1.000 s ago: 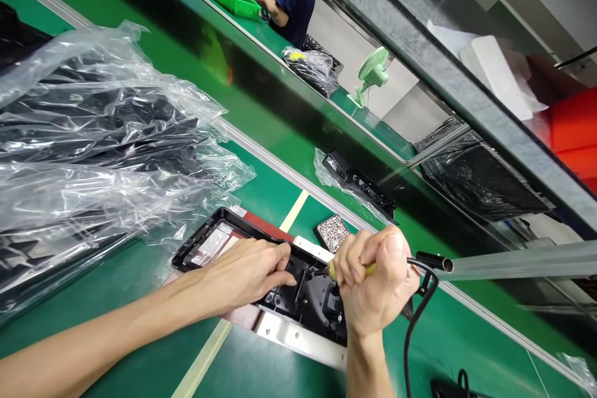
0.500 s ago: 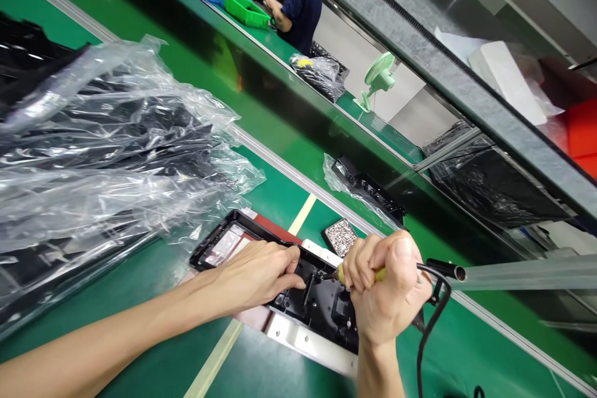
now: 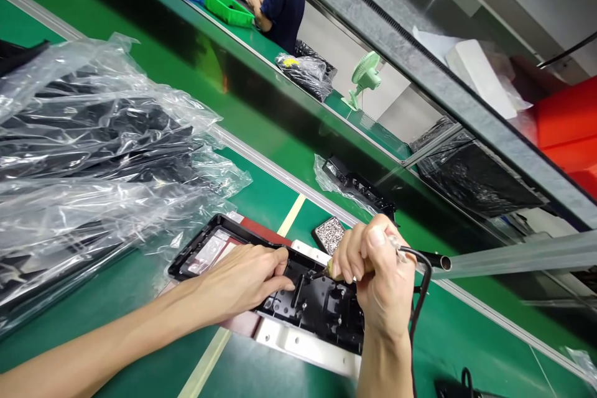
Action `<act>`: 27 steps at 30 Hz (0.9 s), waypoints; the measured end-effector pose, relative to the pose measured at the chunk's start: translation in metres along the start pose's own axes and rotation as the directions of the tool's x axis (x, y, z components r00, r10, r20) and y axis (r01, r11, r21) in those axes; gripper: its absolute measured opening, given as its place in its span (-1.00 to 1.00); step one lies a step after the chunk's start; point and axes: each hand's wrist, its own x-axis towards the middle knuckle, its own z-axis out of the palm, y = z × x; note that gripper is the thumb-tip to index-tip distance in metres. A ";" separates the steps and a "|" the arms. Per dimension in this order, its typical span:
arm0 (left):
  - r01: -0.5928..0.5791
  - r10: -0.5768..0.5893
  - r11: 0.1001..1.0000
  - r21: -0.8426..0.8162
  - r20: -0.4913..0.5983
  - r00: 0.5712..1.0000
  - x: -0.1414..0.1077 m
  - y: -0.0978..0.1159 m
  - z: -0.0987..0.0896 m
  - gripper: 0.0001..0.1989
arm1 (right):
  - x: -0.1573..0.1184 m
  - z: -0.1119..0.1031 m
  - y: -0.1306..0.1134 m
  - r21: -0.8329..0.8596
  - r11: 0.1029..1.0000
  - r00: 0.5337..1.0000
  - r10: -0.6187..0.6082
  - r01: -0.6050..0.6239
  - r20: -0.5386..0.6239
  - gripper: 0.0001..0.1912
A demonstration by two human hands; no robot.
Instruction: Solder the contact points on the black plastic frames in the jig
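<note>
A long black plastic housing (image 3: pixel 321 314) with ribs and posts lies in a white fixture (image 3: pixel 298 343) on the green bench. My right hand (image 3: pixel 380 273) is closed in a fist round a yellow-handled corded tool, which looks like a soldering iron (image 3: pixel 330 269). Its thin dark tip points left, down into the housing. My left hand (image 3: pixel 254 277) rests over the housing's left half, thumb and forefinger apart near the tip, the other fingers curled under and partly hidden. Nothing shows between thumb and forefinger. A small tray of shiny metal bits (image 3: pixel 330 234) sits just behind the fixture.
Plastic-wrapped black parts (image 3: pixel 93 149) are heaped at left. Another bagged black part (image 3: pixel 357 186) lies behind the fixture. A black cord (image 3: pixel 422 292) hangs from the iron beside a clear tube (image 3: pixel 513 252). Across the line are a person (image 3: pixel 282 9), bins (image 3: pixel 228 7) and a green fan (image 3: pixel 364 78).
The whole view has shifted, so the bench things sit further left. My right hand has tilted slightly, with the tool still in the housing. My left hand stays on the housing.
</note>
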 end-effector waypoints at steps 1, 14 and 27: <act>0.005 -0.005 1.000 -0.001 0.004 1.000 0.000 0.000 0.000 -0.68 | 0.000 -0.001 0.000 0.017 1.000 1.000 -0.009 0.008 0.029 -0.65; -0.001 0.001 1.000 -0.015 0.003 1.000 -0.001 -0.003 0.002 -0.67 | 0.004 -0.003 -0.017 -0.004 0.983 0.955 -0.179 0.183 -0.235 -0.54; 0.004 -0.004 1.000 -0.001 -0.003 1.000 0.000 -0.007 0.006 -0.65 | 0.003 -0.007 -0.023 -0.139 0.950 0.854 -0.312 0.280 -0.416 -0.65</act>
